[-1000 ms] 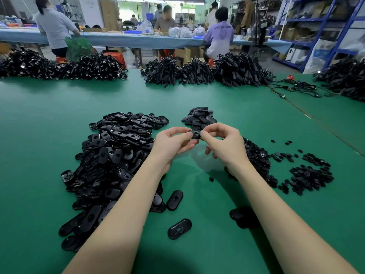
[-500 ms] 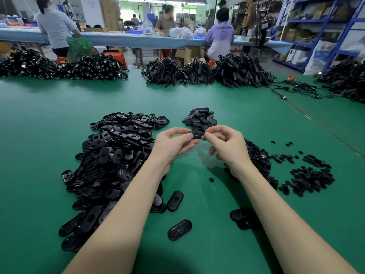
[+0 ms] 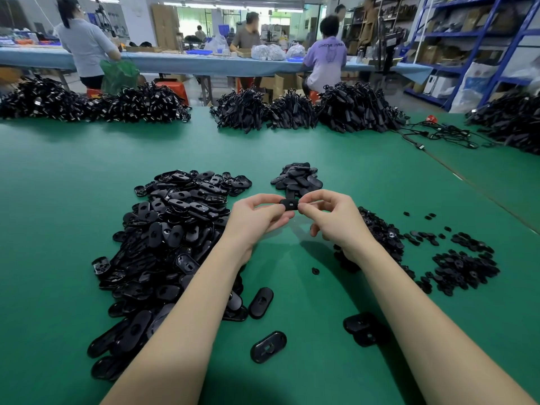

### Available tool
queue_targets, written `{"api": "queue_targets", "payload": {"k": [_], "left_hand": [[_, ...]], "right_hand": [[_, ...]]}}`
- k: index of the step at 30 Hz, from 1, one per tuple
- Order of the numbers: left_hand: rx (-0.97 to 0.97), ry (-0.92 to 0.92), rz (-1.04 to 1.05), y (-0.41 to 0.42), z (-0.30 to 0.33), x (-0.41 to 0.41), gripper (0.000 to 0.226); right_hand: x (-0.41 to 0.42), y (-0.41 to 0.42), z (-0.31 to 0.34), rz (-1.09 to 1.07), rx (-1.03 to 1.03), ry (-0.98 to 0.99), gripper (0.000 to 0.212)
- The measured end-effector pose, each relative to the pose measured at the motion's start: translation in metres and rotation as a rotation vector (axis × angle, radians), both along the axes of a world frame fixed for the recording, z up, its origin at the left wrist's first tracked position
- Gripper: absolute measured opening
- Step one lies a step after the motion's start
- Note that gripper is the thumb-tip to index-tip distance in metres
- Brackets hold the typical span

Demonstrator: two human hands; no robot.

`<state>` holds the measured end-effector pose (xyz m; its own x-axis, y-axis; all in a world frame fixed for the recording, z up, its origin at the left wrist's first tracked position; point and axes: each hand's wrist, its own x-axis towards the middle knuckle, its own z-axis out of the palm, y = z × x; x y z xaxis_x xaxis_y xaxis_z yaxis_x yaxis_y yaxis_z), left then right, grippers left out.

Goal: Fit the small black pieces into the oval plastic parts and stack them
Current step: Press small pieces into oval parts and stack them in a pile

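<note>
Nearest me, two bare forearms reach out over a green table point(image 3: 43, 200). A few loose oval plastic parts point(image 3: 261, 303) lie between them. To my left spreads a big heap of unfitted ovals point(image 3: 172, 229); to my right, a scatter of small black pieces point(image 3: 464, 264).

Above the table's middle, my left hand point(image 3: 257, 220) and right hand point(image 3: 333, 220) meet. Each pinches one end of a single held oval point(image 3: 290, 204) between thumb and fingertips, the other fingers curled. Its centre hole faces me; I think a small piece sits in it, but it is too tiny to be sure.

To seat it well, I would keep the oval level, press squarely with both thumbs, and feel for the click before letting go.

Just beyond my hands waits the stack of finished ovals point(image 3: 298, 178), where this one belongs.
</note>
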<state>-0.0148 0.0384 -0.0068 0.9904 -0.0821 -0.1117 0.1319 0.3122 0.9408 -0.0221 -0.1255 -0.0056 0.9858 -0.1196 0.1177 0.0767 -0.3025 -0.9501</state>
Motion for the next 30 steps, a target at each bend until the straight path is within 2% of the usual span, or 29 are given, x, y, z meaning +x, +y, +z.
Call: {"api": "queue_targets", "payload": {"k": [6,11,20,30], "left_hand": [[0.013,-0.017,-0.009,0.001,0.001,0.001,0.014],[0.024,-0.019,-0.012,0.002,0.002,0.000,0.013],[0.085,-0.035,-0.010,0.003,0.001,0.001,0.011],[0.122,-0.067,-0.015,-0.002,-0.001,0.000,0.012]], "right_hand": [[0.003,0.001,0.002,0.001,-0.063,-0.050,0.010],[0.002,0.006,0.004,0.004,-0.026,-0.035,0.007],[-0.002,0.012,0.006,-0.004,0.161,0.098,0.009],[-0.001,0.008,0.002,0.000,0.180,0.090,0.009]]}}
